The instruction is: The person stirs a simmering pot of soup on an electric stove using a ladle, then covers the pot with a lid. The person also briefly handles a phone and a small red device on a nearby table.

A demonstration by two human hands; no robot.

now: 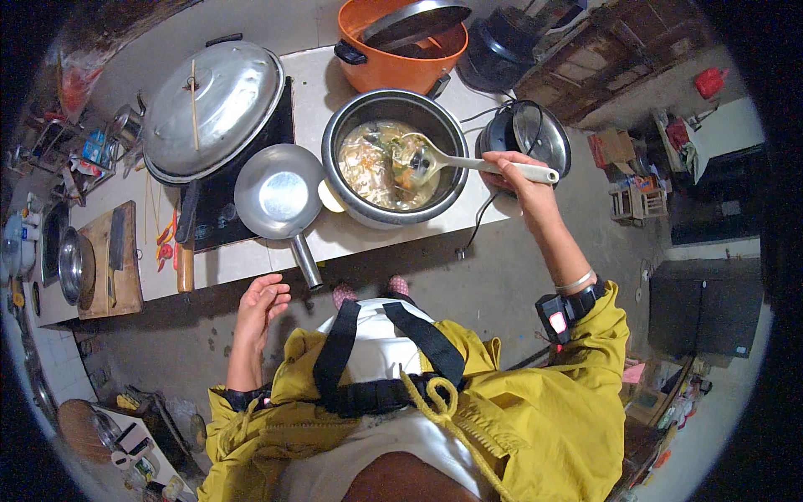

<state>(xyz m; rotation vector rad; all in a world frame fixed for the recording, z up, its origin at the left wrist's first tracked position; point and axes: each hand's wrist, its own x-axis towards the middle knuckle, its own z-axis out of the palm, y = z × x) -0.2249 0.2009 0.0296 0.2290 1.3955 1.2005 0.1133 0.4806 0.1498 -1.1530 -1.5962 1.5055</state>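
Note:
My right hand (519,182) grips the pale handle of a slotted-looking ladle (461,163), whose bowl dips into a soup (367,160) with shreds, greens and orange bits. The soup fills the lower part of a deep round pot (458,185) with a dark rim. My left hand (263,307) is in the air before the counter's front edge, fingers apart and holding nothing. Nearest to it is the tubular handle of a metal ladle-like scoop pan (279,191), which rests beside the pot and partly over the black cooktop (219,219).
A large wok with a domed metal lid (232,106) stands on the cooktop. Behind the pot is an orange pot (395,72); right of it, a dark cooker with a glass lid (546,132). A cleaver (116,245) and metal bowl (74,263) lie on a wooden cutting board (128,282).

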